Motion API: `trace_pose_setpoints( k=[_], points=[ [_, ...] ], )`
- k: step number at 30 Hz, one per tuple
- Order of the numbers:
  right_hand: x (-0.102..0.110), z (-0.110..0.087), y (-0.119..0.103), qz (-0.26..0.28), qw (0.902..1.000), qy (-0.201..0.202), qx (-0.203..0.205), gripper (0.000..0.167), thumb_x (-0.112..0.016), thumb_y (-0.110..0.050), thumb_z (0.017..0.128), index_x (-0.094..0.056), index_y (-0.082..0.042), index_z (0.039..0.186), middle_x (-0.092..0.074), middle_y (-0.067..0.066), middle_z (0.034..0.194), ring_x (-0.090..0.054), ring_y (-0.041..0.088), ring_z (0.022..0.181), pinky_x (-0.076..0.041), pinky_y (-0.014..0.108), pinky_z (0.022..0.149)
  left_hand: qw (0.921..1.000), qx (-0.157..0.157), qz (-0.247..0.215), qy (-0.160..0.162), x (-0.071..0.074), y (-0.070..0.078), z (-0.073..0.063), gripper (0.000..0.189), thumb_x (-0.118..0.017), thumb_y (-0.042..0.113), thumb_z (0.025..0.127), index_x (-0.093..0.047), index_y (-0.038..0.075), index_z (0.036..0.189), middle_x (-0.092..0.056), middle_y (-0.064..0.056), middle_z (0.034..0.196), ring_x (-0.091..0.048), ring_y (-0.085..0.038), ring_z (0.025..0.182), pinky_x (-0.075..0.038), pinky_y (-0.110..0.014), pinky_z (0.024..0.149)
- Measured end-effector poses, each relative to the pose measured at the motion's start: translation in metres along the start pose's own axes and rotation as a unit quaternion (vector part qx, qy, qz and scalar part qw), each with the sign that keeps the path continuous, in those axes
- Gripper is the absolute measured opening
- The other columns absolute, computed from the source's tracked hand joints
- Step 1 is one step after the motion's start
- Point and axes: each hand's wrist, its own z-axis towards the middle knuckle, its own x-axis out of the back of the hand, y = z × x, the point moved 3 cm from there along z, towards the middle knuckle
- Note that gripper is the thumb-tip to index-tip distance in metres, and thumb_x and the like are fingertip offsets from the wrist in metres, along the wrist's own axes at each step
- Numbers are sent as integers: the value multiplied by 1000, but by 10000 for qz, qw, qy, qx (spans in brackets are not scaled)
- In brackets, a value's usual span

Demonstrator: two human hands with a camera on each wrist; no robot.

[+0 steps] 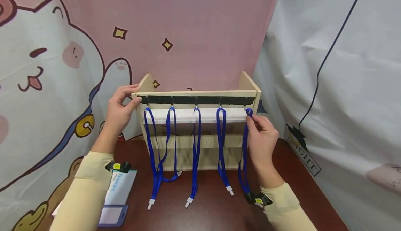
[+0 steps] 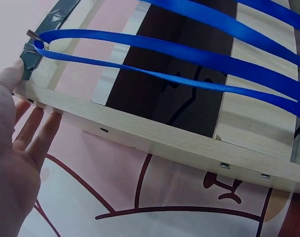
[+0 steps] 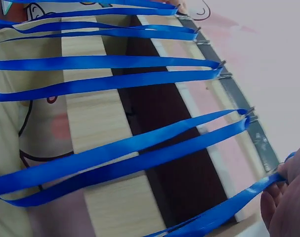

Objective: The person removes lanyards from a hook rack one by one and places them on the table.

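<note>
A pale wooden rack [image 1: 200, 141] stands on the table, with a row of hooks along a black tape strip [image 1: 185, 100]. My left hand [image 1: 120, 110] holds its upper left corner, thumb at the front and fingers along the outer side. Blue lanyards with white clips hang from the hooks, among them a leftmost lanyard [image 2: 179, 52] and a middle lanyard [image 1: 196, 144]. At the right end, my right hand [image 1: 263, 137] pinches the top of another blue lanyard [image 1: 245, 144] beside the last hook [image 1: 245, 102]. The fingers hide whether its loop is on that hook.
On the dark red table [image 1: 216, 210], a white box marked Gambit [image 1: 122, 187] and a blue-framed badge holder [image 1: 113, 215] lie near my left sleeve. Behind the rack hangs a pink printed curtain [image 1: 203, 32]; a white curtain [image 1: 344, 84] with a black cord [image 1: 329, 53] is at right.
</note>
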Motion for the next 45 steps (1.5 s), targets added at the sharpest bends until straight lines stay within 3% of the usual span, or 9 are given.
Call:
trace_pose_setpoints(
  k=[3, 7, 11, 16, 25, 31, 39, 45],
  points=[
    [7, 5, -7, 8, 10000, -76, 43, 7, -79, 6, 99, -82, 12, 100, -75, 24, 91, -57, 6, 72, -45, 13, 63, 10000, 34, -39, 5, -1, 5, -2, 30, -70, -2, 107, -68, -10, 135, -61, -18, 153, -59, -10, 126, -58, -13, 89],
    [20, 18, -12, -182, 9996, -199, 51, 8, -79, 3, 100, -83, 9, 102, -76, 20, 91, -57, 6, 71, -43, 15, 62, 10000, 24, -72, 7, 0, -3, -2, 30, -71, -2, 106, -68, -9, 136, -60, -17, 153, -59, -11, 127, -59, -13, 89],
    [34, 37, -4, -364, 9990, -235, -74, 8, -82, -3, 100, -84, 4, 101, -76, 4, 86, -57, 5, 67, -44, 15, 60, 10000, -25, -80, -6, 2, -11, -1, 31, -73, 0, 106, -70, -5, 136, -62, -12, 153, -60, -13, 128, -59, -14, 89],
    [49, 60, 6, -343, 9987, -264, -262, 11, -84, -7, 99, -84, 4, 100, -73, -14, 77, -62, 4, 66, -50, 14, 61, 9999, -111, -106, -9, 5, -10, 0, 30, -74, 4, 106, -72, -2, 136, -63, -9, 152, -61, -15, 128, -60, -15, 88],
    [63, 93, 5, -49, 9989, -384, -280, 16, -87, -10, 97, -84, 5, 103, -77, -9, 80, -68, 10, 68, -55, 16, 63, 10000, -90, -42, -3, 6, -14, 2, 30, -72, -2, 106, -70, -6, 136, -61, -16, 153, -60, -13, 126, -59, -13, 88],
    [70, 117, 18, -69, 9987, -476, -138, 18, -86, -12, 98, -83, 5, 102, -78, -9, 81, -69, 12, 70, -53, 17, 61, 10000, -16, 59, 16, 4, -10, 2, 30, -71, 0, 107, -70, -6, 136, -61, -15, 153, -60, -12, 126, -59, -13, 88],
    [77, 135, 38, -167, 9970, -698, -278, 23, -84, -15, 100, -83, 5, 109, -80, -6, 91, -72, 12, 76, -60, 18, 77, 10000, -17, 19, -35, 4, -17, 2, 31, -72, 1, 106, -70, -4, 137, -60, -13, 153, -59, -13, 127, -59, -13, 87],
    [78, 145, 47, -435, 9937, -979, -342, 24, -83, -18, 102, -82, 3, 112, -79, -10, 92, -71, 11, 81, -58, 16, 79, 9999, -51, -70, -66, 2, -12, 1, 31, -74, 4, 106, -71, -1, 137, -61, -10, 152, -60, -15, 126, -60, -14, 88]
  ],
)
